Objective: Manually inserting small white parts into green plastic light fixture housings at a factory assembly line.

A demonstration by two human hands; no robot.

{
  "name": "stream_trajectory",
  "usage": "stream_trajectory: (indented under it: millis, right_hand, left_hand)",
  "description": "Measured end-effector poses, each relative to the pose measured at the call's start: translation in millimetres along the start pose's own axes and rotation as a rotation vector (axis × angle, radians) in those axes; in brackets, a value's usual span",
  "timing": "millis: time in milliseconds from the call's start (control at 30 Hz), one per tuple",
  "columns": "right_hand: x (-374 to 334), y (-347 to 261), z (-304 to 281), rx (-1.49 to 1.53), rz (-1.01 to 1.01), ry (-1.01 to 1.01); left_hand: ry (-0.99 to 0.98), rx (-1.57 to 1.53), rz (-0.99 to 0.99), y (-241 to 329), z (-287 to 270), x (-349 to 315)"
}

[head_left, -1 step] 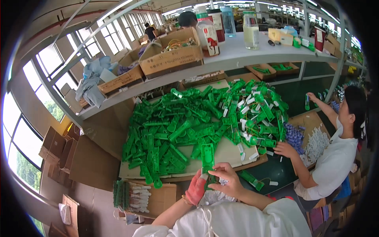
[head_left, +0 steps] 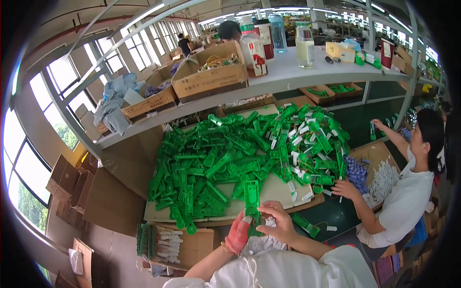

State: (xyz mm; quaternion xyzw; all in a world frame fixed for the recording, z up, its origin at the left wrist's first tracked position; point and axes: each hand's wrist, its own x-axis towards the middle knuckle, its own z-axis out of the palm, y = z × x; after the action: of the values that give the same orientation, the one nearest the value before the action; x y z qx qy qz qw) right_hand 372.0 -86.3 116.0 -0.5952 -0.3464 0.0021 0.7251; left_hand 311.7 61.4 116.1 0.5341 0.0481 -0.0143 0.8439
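Here, left hand (head_left: 238, 234) — red-gloved — and bare right hand (head_left: 277, 225) both grip a flat green plastic frame piece (head_left: 251, 197), upright at the counter (head_left: 276, 189) edge. Assembly step, seemingly; next needs a steady pinch. Beyond — heaped green plastic parts (head_left: 240, 158), co-worker's hand (head_left: 345, 188).

Both hands (head_left: 261, 229) on a green plastic part (head_left: 251, 196)

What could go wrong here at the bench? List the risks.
1. The green plastic piece is pinched by the left hand and right hand above the bench edge; if it slips, it may fall off the bench.
2. The green parts pile is heaped high and could slide off the cardboard sheet.
3. The co-worker's hand reaches into that pile, so it may shift.
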Motion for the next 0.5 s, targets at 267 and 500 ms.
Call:
stream_trajectory:
  millis: [267,500]
  right_hand:
    - [-3.1,27.3,-15.4,0.351,0.478,-0.126]
    - [-3.6,-6.8,-22.5,0.283,0.482,-0.079]
  left_hand:
    - [-0.166,0.111,-0.075,19.4,9.7,-2.7]
    - [-0.326,0.341,-0.004,15.0,14.0,3.9]
